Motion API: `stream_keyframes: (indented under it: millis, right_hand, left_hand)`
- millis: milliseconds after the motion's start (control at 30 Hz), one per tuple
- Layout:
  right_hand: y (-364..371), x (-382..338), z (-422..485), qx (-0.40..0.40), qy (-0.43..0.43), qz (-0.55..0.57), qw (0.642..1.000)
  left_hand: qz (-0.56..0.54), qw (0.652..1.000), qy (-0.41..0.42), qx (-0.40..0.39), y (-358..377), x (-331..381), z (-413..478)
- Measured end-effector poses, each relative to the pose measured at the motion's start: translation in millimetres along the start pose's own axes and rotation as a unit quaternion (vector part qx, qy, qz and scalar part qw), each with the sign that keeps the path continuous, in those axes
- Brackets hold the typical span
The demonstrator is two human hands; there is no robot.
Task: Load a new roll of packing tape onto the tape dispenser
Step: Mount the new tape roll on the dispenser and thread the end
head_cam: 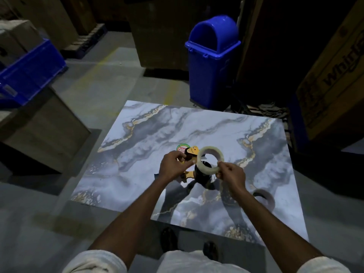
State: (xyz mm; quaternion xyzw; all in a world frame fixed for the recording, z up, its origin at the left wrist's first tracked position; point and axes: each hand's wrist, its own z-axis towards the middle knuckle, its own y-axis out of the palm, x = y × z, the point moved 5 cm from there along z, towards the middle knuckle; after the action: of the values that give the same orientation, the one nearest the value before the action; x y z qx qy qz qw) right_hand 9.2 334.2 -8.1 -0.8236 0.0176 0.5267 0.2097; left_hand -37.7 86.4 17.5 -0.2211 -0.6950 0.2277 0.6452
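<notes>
A pale, translucent roll of packing tape (210, 160) is pinched at its lower right rim by my right hand (230, 174), held tilted just above the black hub of the tape dispenser (202, 175). The dispenser has yellow and black parts and rests on the marble-patterned table (197, 125). My left hand (173, 166) grips the dispenser's yellow front end (192, 151). Much of the dispenser's body is hidden behind both hands and the roll.
An empty-looking brown tape core (265, 198) lies on the table at the right. A blue swing-lid bin (212, 60) stands behind the table. Blue crate (29, 73) and cardboard boxes (45, 119) sit left; a large carton (332, 83) stands right.
</notes>
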Motion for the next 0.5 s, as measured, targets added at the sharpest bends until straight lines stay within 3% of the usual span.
stream_keyframes:
  millis: [67, 167, 333, 500]
  right_hand:
    - [2.6, 2.6, -0.4, -0.030, -0.027, -0.057, 0.998]
    - [7.1, 0.1, 0.1, -0.050, -0.064, -0.109, 0.991]
    - [12.3, -5.8, 4.5, -0.069, -0.084, -0.172, 0.979]
    - [15.7, -9.1, 8.6, -0.077, -0.084, -0.212, 0.971]
  left_hand:
    - [0.063, 0.994, 0.076, -0.040, 8.2, -7.8, -3.9]
    - [0.123, 0.981, 0.127, -0.085, 20.7, -20.8, -11.5]
    - [0.129, 0.979, 0.123, -0.104, 31.3, -25.5, -18.4]
    - [0.125, 0.979, 0.145, -0.069, 37.2, -15.5, -20.7]
